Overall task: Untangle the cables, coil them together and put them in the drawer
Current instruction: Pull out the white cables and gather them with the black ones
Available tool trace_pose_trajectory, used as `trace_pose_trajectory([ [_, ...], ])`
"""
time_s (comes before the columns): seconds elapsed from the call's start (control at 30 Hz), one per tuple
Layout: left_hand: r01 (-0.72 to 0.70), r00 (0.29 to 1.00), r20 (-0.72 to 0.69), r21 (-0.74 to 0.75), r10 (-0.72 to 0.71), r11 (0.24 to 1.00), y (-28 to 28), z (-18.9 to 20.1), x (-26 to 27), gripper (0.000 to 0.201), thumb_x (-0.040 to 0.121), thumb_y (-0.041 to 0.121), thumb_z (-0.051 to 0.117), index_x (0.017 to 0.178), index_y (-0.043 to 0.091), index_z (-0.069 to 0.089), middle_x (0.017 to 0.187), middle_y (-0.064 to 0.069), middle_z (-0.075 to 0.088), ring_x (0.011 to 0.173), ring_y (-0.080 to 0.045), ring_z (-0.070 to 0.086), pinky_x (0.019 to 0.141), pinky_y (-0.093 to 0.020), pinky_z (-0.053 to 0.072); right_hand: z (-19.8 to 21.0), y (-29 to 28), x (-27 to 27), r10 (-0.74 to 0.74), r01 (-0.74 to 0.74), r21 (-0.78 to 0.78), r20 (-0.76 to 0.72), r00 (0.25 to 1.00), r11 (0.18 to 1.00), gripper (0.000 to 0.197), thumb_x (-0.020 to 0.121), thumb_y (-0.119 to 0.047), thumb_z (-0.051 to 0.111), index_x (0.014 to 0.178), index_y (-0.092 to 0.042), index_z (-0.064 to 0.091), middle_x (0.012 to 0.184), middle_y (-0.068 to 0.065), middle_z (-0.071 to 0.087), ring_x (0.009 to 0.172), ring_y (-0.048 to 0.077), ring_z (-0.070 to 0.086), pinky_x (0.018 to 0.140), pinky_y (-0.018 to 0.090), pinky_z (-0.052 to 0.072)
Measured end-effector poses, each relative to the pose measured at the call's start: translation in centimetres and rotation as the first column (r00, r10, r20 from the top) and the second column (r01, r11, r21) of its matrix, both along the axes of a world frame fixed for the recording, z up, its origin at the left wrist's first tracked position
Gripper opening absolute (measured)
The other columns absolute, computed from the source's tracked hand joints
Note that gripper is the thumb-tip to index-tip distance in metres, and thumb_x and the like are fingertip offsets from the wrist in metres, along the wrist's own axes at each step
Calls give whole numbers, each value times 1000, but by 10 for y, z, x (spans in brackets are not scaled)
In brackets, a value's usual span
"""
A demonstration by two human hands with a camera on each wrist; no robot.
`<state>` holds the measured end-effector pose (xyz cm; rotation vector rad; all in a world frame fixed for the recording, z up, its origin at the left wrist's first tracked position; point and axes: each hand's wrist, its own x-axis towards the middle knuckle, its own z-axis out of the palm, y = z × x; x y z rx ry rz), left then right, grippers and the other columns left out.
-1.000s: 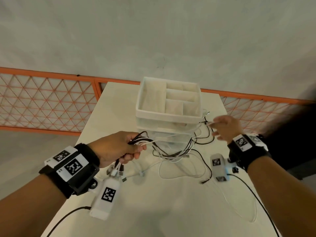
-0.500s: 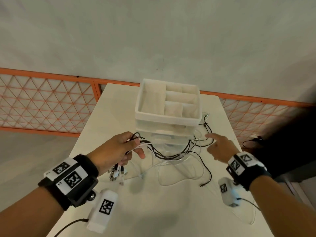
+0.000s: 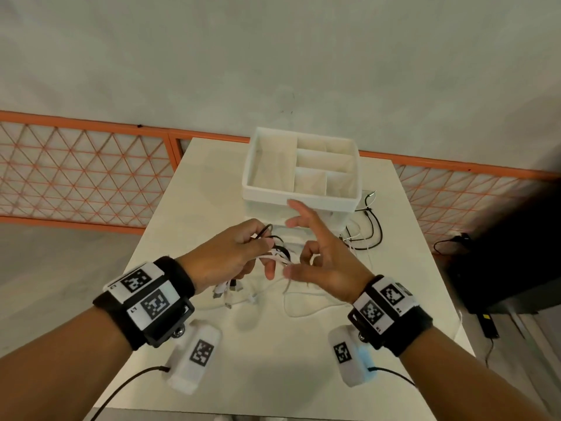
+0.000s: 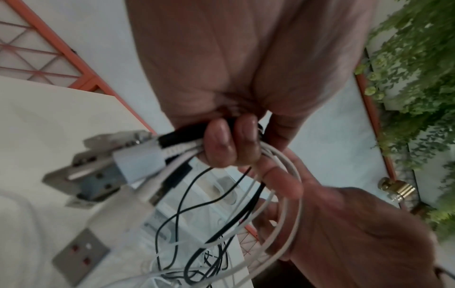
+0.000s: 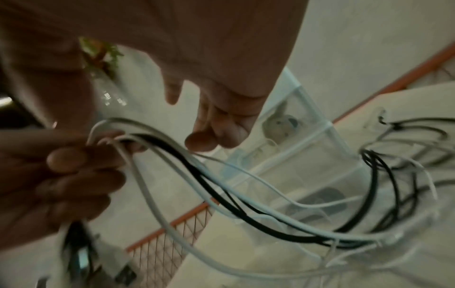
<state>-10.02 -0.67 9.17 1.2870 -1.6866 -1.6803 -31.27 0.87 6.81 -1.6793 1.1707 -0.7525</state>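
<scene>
Head view: left hand (image 3: pixel 224 256) clenched round cables (image 3: pixel 277 256); right hand (image 3: pixel 321 262) grip released; organizer (image 3: pixel 303 200) compartments bare.

We can read very little here. The black wristband on our left wrist (image 3: pixel 145 302) carries white cards printed with black-and-white square code patterns, and a small mark beside the lower one looks like "L1", though we cannot be sure. The black wristband on our right wrist (image 3: pixel 388 311) has similar cards with a tiny mark too small to make out. The two white plastic camera housings (image 3: pixel 195 355) under the wrists bear code patterns only.
</scene>
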Motion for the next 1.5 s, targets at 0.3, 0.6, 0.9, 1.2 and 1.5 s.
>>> trace_pose_trajectory([
  [0.3,165,918,371,-30,-143,986,0,-3,-3,43,97,55,43,101,15,61,70,6,45,53,-7,38,53,-18,35,-15,-34,-19,-353,129,-531,-346,869,838,16,70,-14,87,83,-16,78,81,-3,58,61,4,47,63,20,40],
  [0.6,-303,901,324,-9,289,953,-13,-42,6,40,104,30,44,76,9,62,66,-5,41,57,-19,35,53,-29,29,-74,3,-38,-401,201,-450,-408,820,870,22,80,-28,74,102,-27,69,103,-8,64,78,9,62,73,31,55],
  [0.9,-375,921,-55,134,385,917,-6,-47,-6,12,94,11,64,87,3,69,81,-8,65,81,-21,64,75,-34,57,-147,37,11,-4,31,10,-899,439,999,28,94,-36,52,116,-25,65,129,3,52,122,29,45,104,48,35],
  [1.2,-360,929,-29,148,368,921,-15,-34,6,22,97,17,59,106,-1,68,105,-9,77,102,-21,70,66,-25,53,-33,-3,-12,-205,126,-300,-249,947,946,11,94,-22,67,92,-24,77,62,-27,62,56,1,54,60,14,41],
  [1.5,-200,892,-326,337,313,920,-21,4,-28,13,99,14,54,92,6,61,57,-3,43,48,-16,45,57,-32,54,14,-21,6,-230,207,-289,-49,972,935,8,91,-21,72,87,-20,79,55,-8,58,50,7,45,54,19,38],
])
